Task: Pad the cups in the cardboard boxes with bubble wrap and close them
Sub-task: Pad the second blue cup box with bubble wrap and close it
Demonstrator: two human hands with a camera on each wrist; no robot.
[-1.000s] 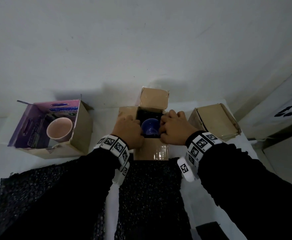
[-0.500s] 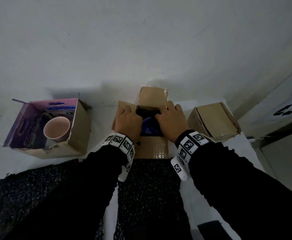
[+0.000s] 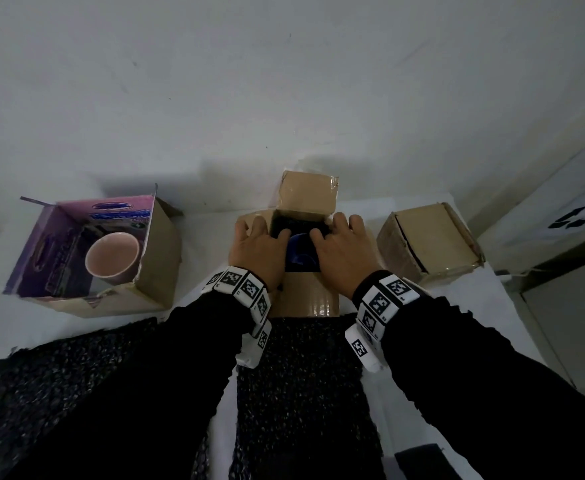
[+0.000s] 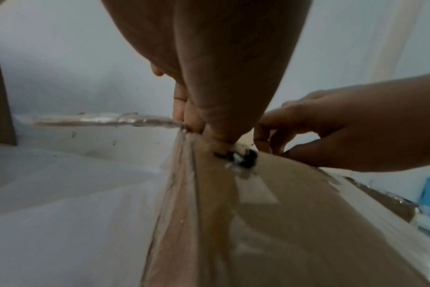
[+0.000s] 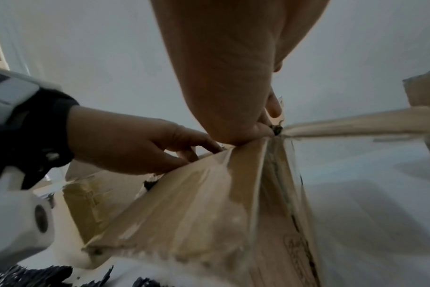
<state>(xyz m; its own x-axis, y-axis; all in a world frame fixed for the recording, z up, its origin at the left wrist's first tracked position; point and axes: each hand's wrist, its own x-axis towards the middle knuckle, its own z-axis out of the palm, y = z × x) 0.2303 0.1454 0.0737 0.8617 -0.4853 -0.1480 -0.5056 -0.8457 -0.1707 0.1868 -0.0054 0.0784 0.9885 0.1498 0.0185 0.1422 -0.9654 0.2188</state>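
Note:
The middle cardboard box (image 3: 306,296) stands open, its back flap (image 3: 306,192) upright. A blue cup (image 3: 301,258) sits inside with black bubble wrap (image 3: 298,225) packed round its far side. My left hand (image 3: 259,244) lies over the box's left rim and my right hand (image 3: 339,244) over the right rim. The inner fingers of both reach in and press on the wrap beside the cup; the outer fingers rest on the side flaps. In the left wrist view the left hand (image 4: 221,77) points down at the box edge (image 4: 258,213). A pink cup (image 3: 111,258) stands in the purple-lined box (image 3: 159,251).
A closed cardboard box (image 3: 429,244) stands to the right of the middle one. Sheets of black bubble wrap (image 3: 301,375) lie on the white table in front of the boxes, one more at the left (image 3: 76,368). A white wall rises close behind.
Both hands have slid forward from curled fists at the near rim to stretched fingers over the box. The inner fingers now reach in beside the blue cup.

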